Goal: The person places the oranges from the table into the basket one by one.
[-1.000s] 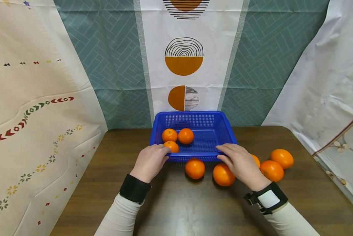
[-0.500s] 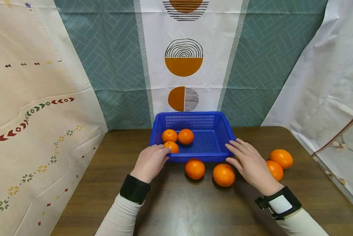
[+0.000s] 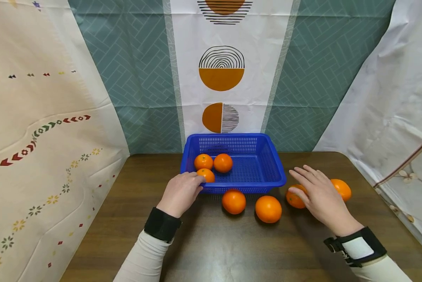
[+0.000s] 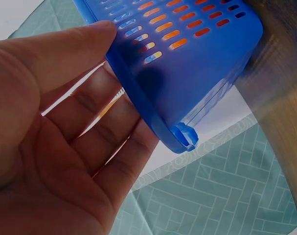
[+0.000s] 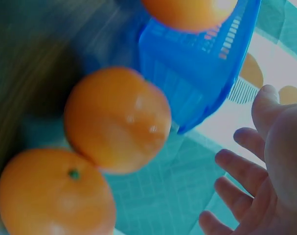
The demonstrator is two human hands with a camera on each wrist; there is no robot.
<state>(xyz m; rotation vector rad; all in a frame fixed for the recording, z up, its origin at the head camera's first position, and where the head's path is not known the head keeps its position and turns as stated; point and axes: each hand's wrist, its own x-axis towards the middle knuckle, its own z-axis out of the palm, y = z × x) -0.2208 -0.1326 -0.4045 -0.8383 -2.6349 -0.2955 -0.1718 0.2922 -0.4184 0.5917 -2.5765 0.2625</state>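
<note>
A blue plastic basket (image 3: 246,184) stands at the back of the table, with three oranges on its left side, one being the front orange (image 3: 205,175). My left hand (image 3: 181,192) grips its front-left rim, thumb on the outer wall (image 4: 187,73) and fingers over the edge. Spread and relaxed, my right hand (image 3: 320,197) hovers above the loose oranges at the right, partly covering a near orange (image 3: 294,197) and a far orange (image 3: 342,189). In the right wrist view its fingers are apart from a middle orange (image 5: 116,120) and a lower orange (image 5: 55,196).
Two more oranges lie before the basket: a left one (image 3: 234,201) close to its front wall and a right one (image 3: 268,209). The brown wooden table (image 3: 214,246) has patterned cloths around it, including a green one (image 3: 140,78) behind.
My right hand has moved right, from the basket's front-right rim to over the oranges at the right. An orange beneath it has come into view. The left hand stays on the rim.
</note>
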